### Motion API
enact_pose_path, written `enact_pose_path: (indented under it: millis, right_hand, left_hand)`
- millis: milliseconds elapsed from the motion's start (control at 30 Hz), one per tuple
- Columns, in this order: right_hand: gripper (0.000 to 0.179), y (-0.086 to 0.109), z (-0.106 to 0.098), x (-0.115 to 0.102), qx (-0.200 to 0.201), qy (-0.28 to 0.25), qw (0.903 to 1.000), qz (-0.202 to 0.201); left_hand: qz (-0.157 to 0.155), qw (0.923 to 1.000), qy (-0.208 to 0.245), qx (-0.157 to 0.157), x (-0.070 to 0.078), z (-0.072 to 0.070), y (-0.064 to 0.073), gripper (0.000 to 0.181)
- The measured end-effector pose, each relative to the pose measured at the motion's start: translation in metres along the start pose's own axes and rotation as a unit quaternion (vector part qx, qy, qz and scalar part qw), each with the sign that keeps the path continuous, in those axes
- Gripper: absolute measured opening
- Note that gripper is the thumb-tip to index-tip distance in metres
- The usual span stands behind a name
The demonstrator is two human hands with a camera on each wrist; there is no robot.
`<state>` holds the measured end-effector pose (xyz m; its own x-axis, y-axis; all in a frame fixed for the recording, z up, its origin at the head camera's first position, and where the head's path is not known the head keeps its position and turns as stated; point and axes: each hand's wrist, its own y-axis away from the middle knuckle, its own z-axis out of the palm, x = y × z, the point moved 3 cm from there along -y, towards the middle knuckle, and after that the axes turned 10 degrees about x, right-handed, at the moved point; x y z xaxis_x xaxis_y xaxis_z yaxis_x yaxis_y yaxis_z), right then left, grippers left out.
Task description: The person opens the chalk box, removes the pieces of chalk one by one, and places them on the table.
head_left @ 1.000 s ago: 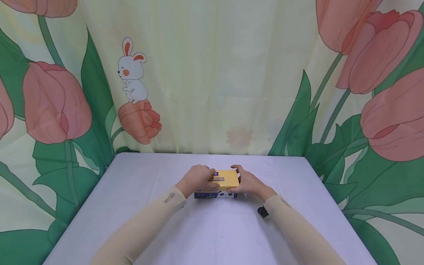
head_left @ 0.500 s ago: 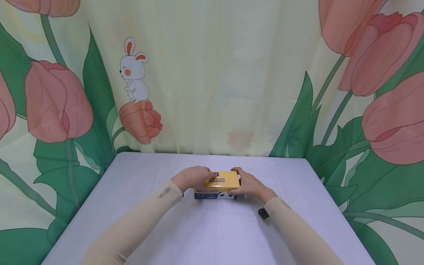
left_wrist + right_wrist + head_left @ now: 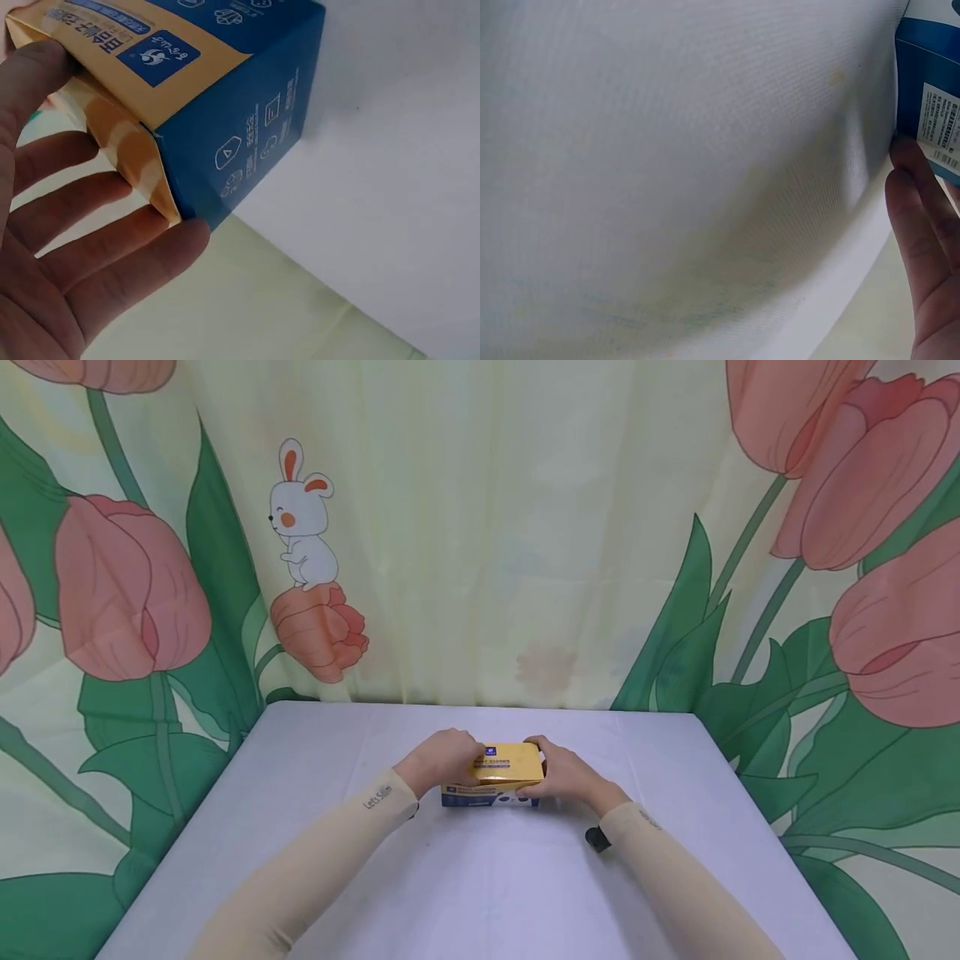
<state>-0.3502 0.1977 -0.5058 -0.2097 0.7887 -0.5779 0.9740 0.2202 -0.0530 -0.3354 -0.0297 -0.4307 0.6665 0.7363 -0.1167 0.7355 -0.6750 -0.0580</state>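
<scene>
A yellow-and-blue cardboard box (image 3: 512,762) with printed writing stands on the white-covered table. My left hand (image 3: 444,757) holds its left end from above. In the left wrist view, the left thumb presses on the yellow edge of the box (image 3: 225,127), while the other fingers of the left hand (image 3: 82,262) lie spread along the folded yellow top. My right hand (image 3: 567,774) grips the right end, thumb in front and fingers behind. In the right wrist view, fingertips of the right hand (image 3: 926,240) touch the blue end of the box (image 3: 915,75), near a white barcode label. The box's inside is hidden.
The white tablecloth (image 3: 480,885) spreads around the box, and the table's far edge lies a short way behind it. A curtain (image 3: 480,543) printed with tulips and a rabbit hangs behind. A small black wrist device (image 3: 597,838) sits under the right sleeve.
My left hand has shifted slightly left, then back right over the box's top. The yellow top now lies less flat, its front edge slanting. My right hand stays on the right end.
</scene>
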Motion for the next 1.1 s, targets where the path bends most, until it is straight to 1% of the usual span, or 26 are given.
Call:
enact_pose_path:
  millis: [133, 267, 467, 633, 700, 767, 833, 933, 967, 1033, 1100]
  right_hand:
    - [0.109, 0.001, 0.002, 0.0, -0.001, 0.0, 1.0, 0.008]
    - [0.115, 0.001, 0.003, 0.001, 0.001, 0.003, 0.9998, 0.018]
    - [0.12, 0.0, 0.002, 0.003, 0.016, 0.005, 0.9997, 0.019]
    - [0.12, 0.0, 0.001, 0.004, 0.013, 0.003, 0.9997, 0.022]
    - [0.12, 0.001, 0.001, 0.004, 0.013, 0.005, 0.9997, 0.02]
    - [0.118, 0.001, 0.001, 0.005, 0.013, 0.004, 0.9998, 0.012]
    - [0.116, 0.0, 0.0, 0.005, 0.018, 0.004, 0.9998, 0.002]
    - [0.111, 0.0, 0.0, 0.006, 0.019, -0.003, 0.9998, -0.008]
    - [0.109, 0.0, 0.0, 0.006, 0.019, -0.003, 0.9998, -0.007]
    - [0.108, 0.0, 0.0, 0.006, 0.017, -0.003, 0.9999, -0.002]
    - [0.109, 0.0, 0.0, 0.006, 0.013, -0.006, 0.9999, 0.009]
  left_hand:
    - [0.012, 0.9999, 0.012, -0.004, -0.001, 0.002, 0.0, 0.036]
    - [0.028, 0.9994, 0.02, -0.007, -0.006, 0.003, 0.001, 0.033]
    - [0.036, 0.999, 0.026, -0.005, -0.012, 0.003, -0.003, 0.031]
    - [0.04, 0.9984, 0.037, -0.018, -0.014, 0.002, -0.004, 0.031]
    - [0.042, 0.9976, 0.049, -0.025, -0.015, 0.0, -0.004, 0.032]
    - [0.045, 0.9962, 0.071, -0.026, -0.017, -0.003, -0.004, 0.032]
    - [0.044, 0.9941, 0.097, -0.018, -0.021, -0.005, -0.004, 0.032]
    - [0.032, 0.9888, 0.146, 0.006, -0.029, -0.009, -0.005, 0.033]
    - [0.024, 0.9864, 0.162, 0.015, -0.031, -0.01, -0.005, 0.034]
    - [-0.001, 0.9815, 0.188, 0.034, -0.037, -0.01, -0.005, 0.036]
    - [-0.037, 0.9766, 0.205, 0.053, -0.044, -0.008, -0.004, 0.039]
